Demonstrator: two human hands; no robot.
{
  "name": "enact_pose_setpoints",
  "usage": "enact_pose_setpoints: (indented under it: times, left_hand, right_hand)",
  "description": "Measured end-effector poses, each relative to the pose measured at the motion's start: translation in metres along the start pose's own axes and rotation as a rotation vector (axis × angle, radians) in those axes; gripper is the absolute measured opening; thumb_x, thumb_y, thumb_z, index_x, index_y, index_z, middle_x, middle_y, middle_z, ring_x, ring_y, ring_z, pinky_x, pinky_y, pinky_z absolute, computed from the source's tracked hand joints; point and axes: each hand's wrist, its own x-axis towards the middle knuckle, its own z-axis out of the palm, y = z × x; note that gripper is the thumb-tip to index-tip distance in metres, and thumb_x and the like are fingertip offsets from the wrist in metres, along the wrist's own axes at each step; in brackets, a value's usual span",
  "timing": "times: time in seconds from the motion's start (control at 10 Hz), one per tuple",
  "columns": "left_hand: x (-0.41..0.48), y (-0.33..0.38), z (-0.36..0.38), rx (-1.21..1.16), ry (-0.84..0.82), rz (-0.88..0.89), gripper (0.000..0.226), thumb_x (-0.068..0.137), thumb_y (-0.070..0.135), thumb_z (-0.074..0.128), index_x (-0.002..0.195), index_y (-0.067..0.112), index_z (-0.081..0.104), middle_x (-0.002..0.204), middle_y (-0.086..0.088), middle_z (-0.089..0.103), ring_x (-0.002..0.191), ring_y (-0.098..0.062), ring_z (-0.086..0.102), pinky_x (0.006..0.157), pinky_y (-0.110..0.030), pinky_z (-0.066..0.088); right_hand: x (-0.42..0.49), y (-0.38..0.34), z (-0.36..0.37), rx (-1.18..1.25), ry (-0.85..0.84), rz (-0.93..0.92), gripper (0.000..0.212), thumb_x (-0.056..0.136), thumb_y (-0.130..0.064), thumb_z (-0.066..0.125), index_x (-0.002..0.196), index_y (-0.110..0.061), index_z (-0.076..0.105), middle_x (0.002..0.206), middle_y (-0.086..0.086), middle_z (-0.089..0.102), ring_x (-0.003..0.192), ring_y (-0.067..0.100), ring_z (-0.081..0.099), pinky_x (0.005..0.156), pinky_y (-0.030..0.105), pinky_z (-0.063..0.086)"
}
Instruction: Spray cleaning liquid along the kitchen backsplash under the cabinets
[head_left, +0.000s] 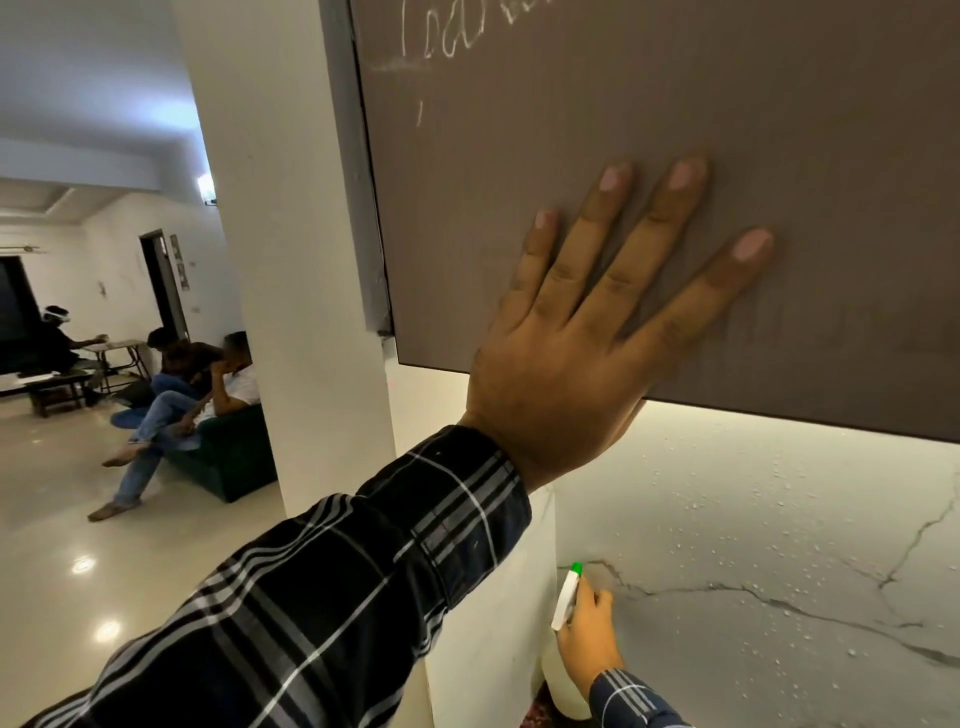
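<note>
My left hand (587, 332) lies flat with fingers spread against the brown cabinet door (675, 93), its palm over the door's lower edge. Below, my right hand (587, 634) grips a white spray bottle (565, 603) with a green nozzle tip pointing up and left, near the corner of the backsplash. The white marble backsplash (753, 545) under the cabinet has grey veins and is dotted with many small droplets. The bottle's body shows as a pale shape below my right hand.
A white pillar (291, 260) stands left of the cabinet. Beyond it, in an open room with a glossy floor, people sit on a green sofa (228, 462) and at a table (62, 384). Chalk scribbles mark the cabinet's top.
</note>
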Motion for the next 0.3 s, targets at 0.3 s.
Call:
enact_pose_setpoints:
  times: [0.3]
  left_hand:
    - [0.006,0.0,-0.008,0.021,-0.021,0.029,0.071,0.095,0.032,0.077,0.152,0.022,0.036,0.158,-0.013,0.027,0.148,-0.039,0.032,0.123,-0.056,0.029]
  right_hand:
    - [-0.028,-0.008,-0.026,-0.004,-0.032,0.12,0.098,0.088,-0.014,0.073,0.157,-0.005,0.004,0.151,0.019,0.029,0.131,0.033,0.051,0.112,0.039,0.041]
